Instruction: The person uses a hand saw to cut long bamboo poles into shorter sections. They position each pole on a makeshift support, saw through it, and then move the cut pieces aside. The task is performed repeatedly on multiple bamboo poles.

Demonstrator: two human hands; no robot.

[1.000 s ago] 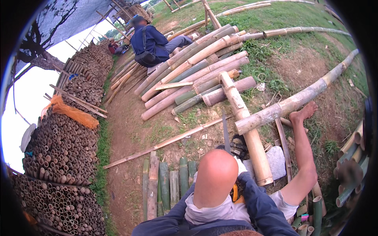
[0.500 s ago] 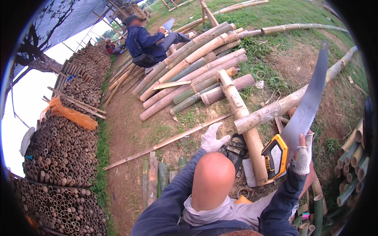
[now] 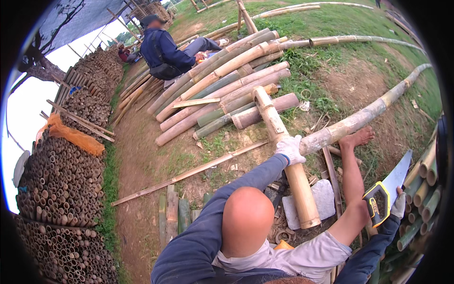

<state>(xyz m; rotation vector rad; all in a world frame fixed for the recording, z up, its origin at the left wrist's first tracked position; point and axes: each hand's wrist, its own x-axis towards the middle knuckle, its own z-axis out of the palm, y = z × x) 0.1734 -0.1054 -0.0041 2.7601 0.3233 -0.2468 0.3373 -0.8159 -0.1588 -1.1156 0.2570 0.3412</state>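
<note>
My left hand (image 3: 290, 149), in a pale work glove, closes on the near end of a long bamboo pole (image 3: 347, 124), where it meets a thick bamboo support (image 3: 299, 191). That support slopes toward me beside a grey stone block (image 3: 322, 199). Out to the right, my right hand (image 3: 398, 204) grips a handsaw (image 3: 377, 204) by its yellow-and-black handle. The saw's blade tilts up and to the right, away from the pole. The glove on this hand leaves fingertips bare, and the handle hides part of the fingers.
Cut bamboo poles (image 3: 227, 92) lie piled ahead, where a seated person (image 3: 163, 49) works. Stacked bamboo pieces (image 3: 61, 184) line the left. More bamboo lengths (image 3: 421, 199) stand close to the saw at right. A split bamboo strip (image 3: 189, 174) crosses the ground.
My left hand has moved right from open air onto the pole's end. My right hand has carried the saw down and right, away from the pole. My right leg now shows stretched out.
</note>
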